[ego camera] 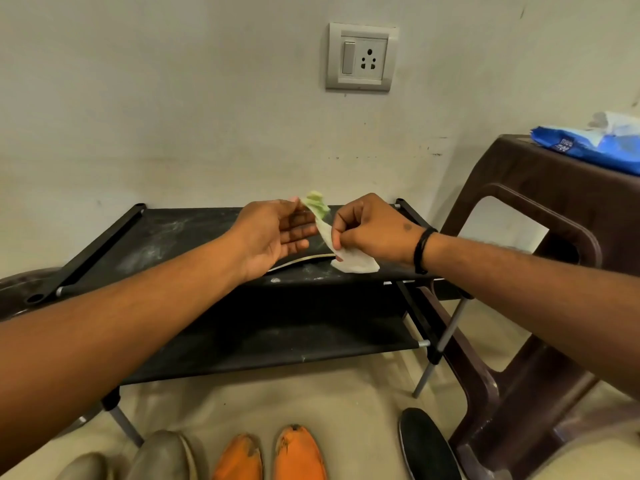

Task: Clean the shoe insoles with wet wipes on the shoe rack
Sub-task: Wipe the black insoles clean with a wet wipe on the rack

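A white wet wipe [355, 263] with a greenish bunched top end hangs between my hands above the black shoe rack [180, 233]. My left hand [273, 233] pinches its upper end between thumb and finger, the other fingers straight. My right hand [370, 230] pinches the wipe lower down with curled fingers; its free end touches the top shelf. A dark insole [304, 259] with a pale edge lies on the top shelf under my hands, mostly hidden. A blue wet wipes pack [588, 143] sits on the brown plastic stool [540, 209] at right.
The rack's top shelf is dusty; a lower shelf [277, 344] sits beneath. On the floor in front stand orange shoes [270, 455], grey shoes [152, 459] and a black insole or shoe [426, 445]. A wall socket [362, 57] is above.
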The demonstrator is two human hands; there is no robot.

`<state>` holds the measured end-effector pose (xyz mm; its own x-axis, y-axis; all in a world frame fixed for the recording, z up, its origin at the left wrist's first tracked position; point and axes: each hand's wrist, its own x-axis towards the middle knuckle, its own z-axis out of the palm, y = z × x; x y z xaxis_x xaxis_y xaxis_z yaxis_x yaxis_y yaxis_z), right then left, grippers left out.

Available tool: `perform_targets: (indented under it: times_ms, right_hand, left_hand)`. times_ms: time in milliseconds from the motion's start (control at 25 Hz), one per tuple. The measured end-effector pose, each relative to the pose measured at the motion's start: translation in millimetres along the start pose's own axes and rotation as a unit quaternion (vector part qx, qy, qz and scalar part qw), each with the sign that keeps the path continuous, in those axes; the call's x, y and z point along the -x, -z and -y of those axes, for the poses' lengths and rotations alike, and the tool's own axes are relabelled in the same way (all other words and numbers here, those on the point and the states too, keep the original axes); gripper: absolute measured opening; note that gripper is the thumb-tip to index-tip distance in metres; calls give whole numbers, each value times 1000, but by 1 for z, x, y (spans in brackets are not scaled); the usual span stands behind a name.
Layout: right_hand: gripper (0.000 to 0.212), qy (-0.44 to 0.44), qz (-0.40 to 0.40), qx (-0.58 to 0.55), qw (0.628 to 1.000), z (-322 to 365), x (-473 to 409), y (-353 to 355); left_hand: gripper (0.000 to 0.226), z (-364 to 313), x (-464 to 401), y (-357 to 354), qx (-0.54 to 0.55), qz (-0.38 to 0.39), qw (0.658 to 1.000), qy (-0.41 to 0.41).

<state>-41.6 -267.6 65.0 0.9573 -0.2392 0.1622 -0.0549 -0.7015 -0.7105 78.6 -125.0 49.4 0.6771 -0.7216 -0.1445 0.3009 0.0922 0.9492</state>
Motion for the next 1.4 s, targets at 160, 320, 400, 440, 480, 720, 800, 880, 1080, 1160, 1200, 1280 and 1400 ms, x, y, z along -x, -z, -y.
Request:
perform_targets:
  times_ms: [160,320,400,440,480,720,800,880,1080,1160,1200,1280,1400]
  right_hand:
    - [15,-53,2,-64,997,-2,-2,-6]
    - [20,-124,-30,-247,961,-1,-11,-10]
    - [27,-114,-59,-206,970,-3,-16,-8]
    - [28,-100,-70,-152,981,-4,-17,-7]
    - [29,-87,-75,-90,989,-3,-17,-5]
    - [25,-86,12,179,980,14,-16,7]
    - [26,-78,39,163,983,18,-18,4]
    - [21,-34,-4,171,985,16,-19,-1]
    - [6,19,-90,22,996,10,-24,-4]
    - [4,23,-136,16,990,8,-30,-7]
    - [5,20,-151,17,988,8,-32,-10]
    - [8,4,-153,-5,988,6,-36,-16]
    - [13,-22,-82,-103,991,4,-33,-18]
  left_hand:
    - [21,-6,-2,-2,-63,-35,997,-20]
    - [39,1,-3,-2,-122,-18,992,-41]
    - [30,1,-3,1,-163,-5,984,-66]
    - [25,1,-4,3,-185,-8,980,-75]
    - [23,-1,-5,6,-204,-12,975,-84]
    - [14,-1,-6,9,-394,9,907,-150]
    - [10,0,-5,5,-379,0,915,-138]
    - [14,-2,-4,5,-296,-20,949,-105]
    - [39,-3,-4,12,-186,-7,981,-48]
    - [41,-3,-4,11,-182,18,982,-38]
    - [39,-3,-4,11,-192,27,980,-37]
    - [29,-5,-6,14,-220,31,974,-36]
    - [17,-3,-9,17,-215,-12,976,-35]
